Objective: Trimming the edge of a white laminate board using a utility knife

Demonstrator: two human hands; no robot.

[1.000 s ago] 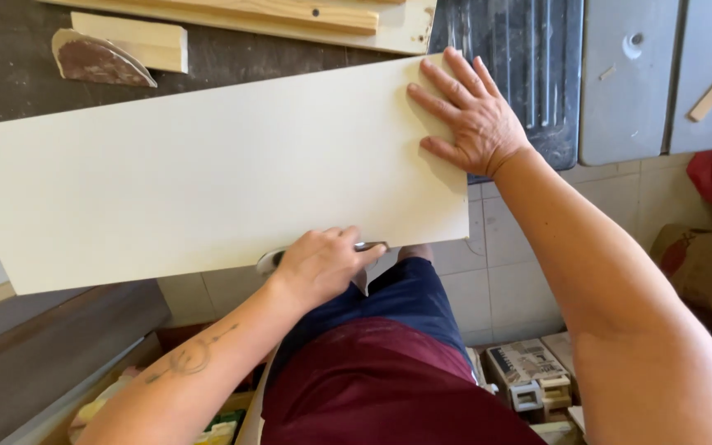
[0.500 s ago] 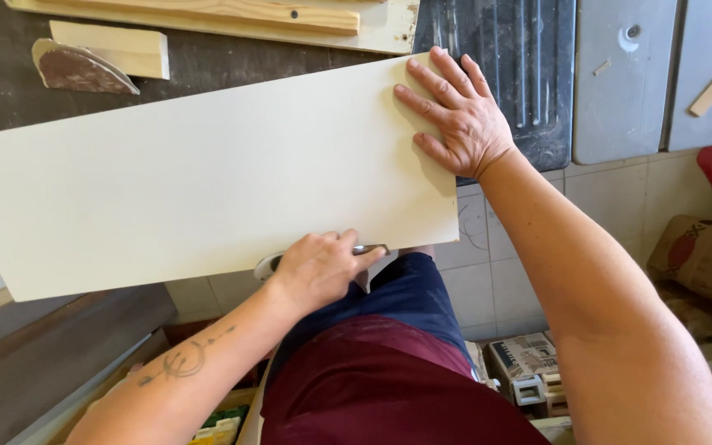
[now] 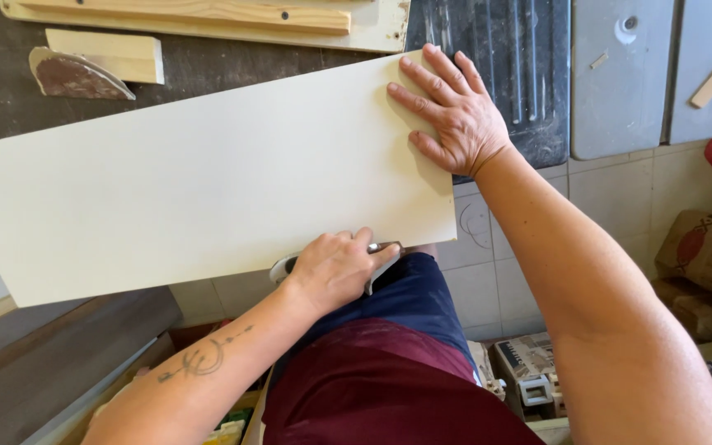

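A large cream-coloured board (image 3: 199, 177) lies across a dark workbench (image 3: 2, 99) and juts out over its near edge. My right hand (image 3: 451, 111) rests flat on the board's far right corner, fingers spread. My left hand (image 3: 335, 268) is closed around a small metal tool with a dark handle (image 3: 385, 247), held against the board's near edge. Most of the tool is hidden under my fingers.
A wooden block (image 3: 113, 53) and a curved brown piece (image 3: 76, 78) lie at the bench's back left. A long wooden frame (image 3: 208, 16) runs along the top. Grey metal panels (image 3: 620, 74) sit right. Cardboard boxes (image 3: 702, 255) and clutter stand on the tiled floor.
The view has shifted slightly. My right hand stays flat on the corner and my left hand keeps the tool at the board's near edge, at about the same spot.
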